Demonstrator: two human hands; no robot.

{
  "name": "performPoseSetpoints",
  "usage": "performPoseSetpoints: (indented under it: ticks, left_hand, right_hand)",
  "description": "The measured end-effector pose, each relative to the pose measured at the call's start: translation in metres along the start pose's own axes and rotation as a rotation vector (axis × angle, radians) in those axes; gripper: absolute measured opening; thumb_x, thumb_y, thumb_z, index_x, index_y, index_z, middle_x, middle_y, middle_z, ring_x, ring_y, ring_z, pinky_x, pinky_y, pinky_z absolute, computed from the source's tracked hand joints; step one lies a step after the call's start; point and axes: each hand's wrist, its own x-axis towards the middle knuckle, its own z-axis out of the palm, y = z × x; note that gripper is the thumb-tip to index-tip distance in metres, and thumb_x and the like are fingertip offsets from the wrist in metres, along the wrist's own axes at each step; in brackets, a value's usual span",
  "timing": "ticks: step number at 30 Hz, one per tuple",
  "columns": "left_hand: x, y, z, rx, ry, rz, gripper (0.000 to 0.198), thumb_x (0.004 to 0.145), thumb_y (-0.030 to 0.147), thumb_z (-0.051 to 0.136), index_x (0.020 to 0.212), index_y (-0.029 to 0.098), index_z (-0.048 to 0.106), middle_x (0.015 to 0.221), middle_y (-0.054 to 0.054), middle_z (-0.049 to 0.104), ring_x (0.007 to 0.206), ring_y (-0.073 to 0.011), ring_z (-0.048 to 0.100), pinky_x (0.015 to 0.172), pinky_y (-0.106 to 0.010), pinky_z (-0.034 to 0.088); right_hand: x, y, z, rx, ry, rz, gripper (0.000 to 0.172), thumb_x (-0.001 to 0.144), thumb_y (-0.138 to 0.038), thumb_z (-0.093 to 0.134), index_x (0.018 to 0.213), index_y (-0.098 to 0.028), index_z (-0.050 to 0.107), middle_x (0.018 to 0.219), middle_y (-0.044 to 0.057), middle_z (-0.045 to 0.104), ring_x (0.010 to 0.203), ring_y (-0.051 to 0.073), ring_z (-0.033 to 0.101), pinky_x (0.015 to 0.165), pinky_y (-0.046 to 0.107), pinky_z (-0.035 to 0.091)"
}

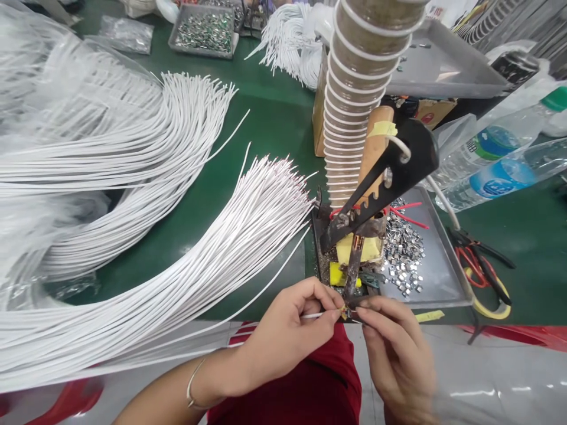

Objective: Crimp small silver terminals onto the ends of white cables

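My left hand (295,330) pinches a white cable (312,316) close to its end, thumb against fingertips. Facing it, my right hand (396,342) has its thumb and fingers closed around something tiny by the cable's end; what it is cannot be made out. Both sets of fingertips meet just below the tip of a soldering iron (353,268), which is clamped upright in a black metal stand (376,183). Left of the stand lies a thick bundle of white cables (221,260), with reddish ends toward the stand. A grey tray (436,260) on the right carries small metal connector shells (403,254).
A ribbed extraction hose (363,88) rises behind the stand. More white cables (146,147) in plastic lie at left. Cutters (482,254), yellow tape (491,310) and water bottles (500,171) are at right. A parts tray (204,29) stands at the back.
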Motion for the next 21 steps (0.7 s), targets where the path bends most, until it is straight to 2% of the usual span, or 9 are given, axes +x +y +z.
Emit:
performPoseSetpoints:
  ticks: [4, 15, 21]
  left_hand:
    - [0.002, 0.001, -0.001, -0.032, -0.006, -0.024, 0.013, 0.092, 0.016, 0.066, 0.083, 0.013, 0.056, 0.1, -0.002, 0.065, 0.082, -0.0084, 0.057, 0.076, -0.021, 0.044]
    - [0.005, 0.013, -0.003, -0.047, 0.012, -0.023, 0.015, 0.088, 0.011, 0.068, 0.078, 0.012, 0.056, 0.095, 0.0, 0.065, 0.076, -0.0045, 0.056, 0.072, -0.016, 0.043]
    - [0.002, 0.01, 0.001, 0.05, 0.051, 0.024, 0.01, 0.089, 0.012, 0.066, 0.082, 0.014, 0.059, 0.101, -0.002, 0.066, 0.091, -0.01, 0.064, 0.082, -0.019, 0.05]
  right_hand:
    - [0.0, 0.0, 0.004, -0.062, 0.042, -0.044, 0.027, 0.087, 0.005, 0.061, 0.108, -0.013, 0.06, 0.111, 0.007, 0.065, 0.105, 0.013, 0.064, 0.093, 0.028, 0.053]
    - [-0.002, 0.0, 0.006, -0.126, 0.086, -0.085, 0.028, 0.084, 0.004, 0.068, 0.108, -0.012, 0.064, 0.112, 0.009, 0.069, 0.103, 0.016, 0.067, 0.092, 0.034, 0.055]
    - [0.002, -0.002, 0.009, -0.182, 0.085, -0.105, 0.027, 0.084, 0.003, 0.069, 0.107, -0.011, 0.063, 0.107, 0.008, 0.067, 0.099, 0.015, 0.065, 0.09, 0.031, 0.055]
